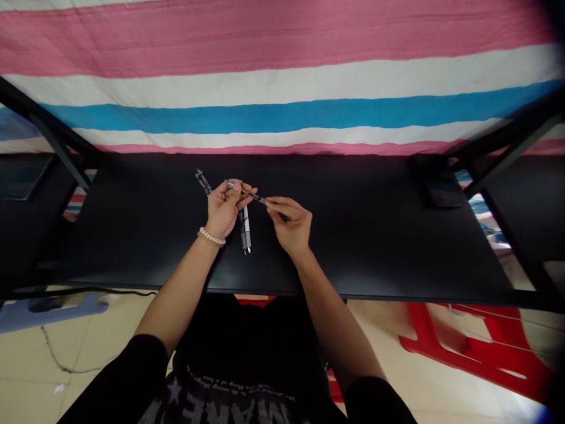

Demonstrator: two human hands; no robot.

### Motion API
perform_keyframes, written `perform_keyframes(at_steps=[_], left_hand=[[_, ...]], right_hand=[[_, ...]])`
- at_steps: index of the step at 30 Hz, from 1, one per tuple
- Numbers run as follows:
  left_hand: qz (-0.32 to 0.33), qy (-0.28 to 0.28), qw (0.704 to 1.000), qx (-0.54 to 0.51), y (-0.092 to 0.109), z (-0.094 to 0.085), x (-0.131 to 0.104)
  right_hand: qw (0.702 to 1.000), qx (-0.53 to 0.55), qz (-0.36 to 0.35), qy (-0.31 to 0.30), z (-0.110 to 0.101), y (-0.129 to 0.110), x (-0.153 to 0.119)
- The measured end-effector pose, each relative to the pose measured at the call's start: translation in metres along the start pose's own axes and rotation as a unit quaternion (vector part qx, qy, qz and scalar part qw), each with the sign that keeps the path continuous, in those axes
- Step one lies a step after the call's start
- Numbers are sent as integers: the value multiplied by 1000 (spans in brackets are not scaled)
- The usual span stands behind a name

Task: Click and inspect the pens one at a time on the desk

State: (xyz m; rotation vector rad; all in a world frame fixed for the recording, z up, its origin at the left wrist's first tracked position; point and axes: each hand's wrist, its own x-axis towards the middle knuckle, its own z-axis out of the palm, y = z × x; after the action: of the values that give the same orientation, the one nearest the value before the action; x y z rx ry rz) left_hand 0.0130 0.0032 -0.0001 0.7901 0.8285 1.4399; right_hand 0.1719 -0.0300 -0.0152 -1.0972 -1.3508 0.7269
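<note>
Above the black table, a slim pen slants between my two hands. My left hand, with a pale beaded bracelet at the wrist, is closed on the pen's upper left part. The fingertips of my right hand pinch its lower right end. Beneath and beside my left hand lie more pens. One dark pen points to the upper left, partly hidden by that hand. Nearer to me, a grey and white pair of pens lies side by side, their far ends covered by my fingers.
The black table has metal frame legs at both sides. A dark object sits at its right end. Behind hangs a striped cloth. A red plastic stool stands below right, a blue-grey one below left.
</note>
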Motion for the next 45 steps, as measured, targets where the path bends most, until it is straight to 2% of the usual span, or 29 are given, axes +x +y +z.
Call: perform_keyframes(at_steps=[5, 8, 12, 16, 19, 24, 28, 30, 33, 36, 40, 45], left_hand=[[-8, 11, 1000, -19, 1, -1, 2], [-7, 17, 999, -30, 3, -3, 3], [-5, 27, 998, -49, 4, -4, 5], [-10, 32, 999, -42, 5, -4, 5], [-15, 20, 999, -44, 4, -3, 4], [-19, 16, 999, -41, 4, -2, 3], [-18, 1, 999, -32, 3, -3, 4], [0, 15, 999, -30, 3, -8, 8], [46, 69, 996, -28, 6, -19, 15], [61, 88, 994, -21, 8, -25, 18], [13, 49, 999, -3, 4, -14, 10], [-15, 14, 1000, -3, 0, -1, 3]], right_hand=[[996, 65, 60, -12, 2, 6, 1], [997, 66, 27, -4, 2, 5, 1], [992, 101, 77, -3, 3, 2, 1], [990, 128, 56, 2, 4, 4, 2], [984, 142, 106, -14, 5, 5, 2], [988, 133, 74, -9, 4, 5, 3], [979, 149, 135, -36, 6, 5, 2], [981, 135, 138, -17, 5, 3, 2], [984, 114, 134, 14, 3, 0, 3], [984, 115, 133, 11, 1, -3, 3], [982, 130, 137, -10, 6, -2, 2], [978, 142, 152, 11, 8, -3, -1]])
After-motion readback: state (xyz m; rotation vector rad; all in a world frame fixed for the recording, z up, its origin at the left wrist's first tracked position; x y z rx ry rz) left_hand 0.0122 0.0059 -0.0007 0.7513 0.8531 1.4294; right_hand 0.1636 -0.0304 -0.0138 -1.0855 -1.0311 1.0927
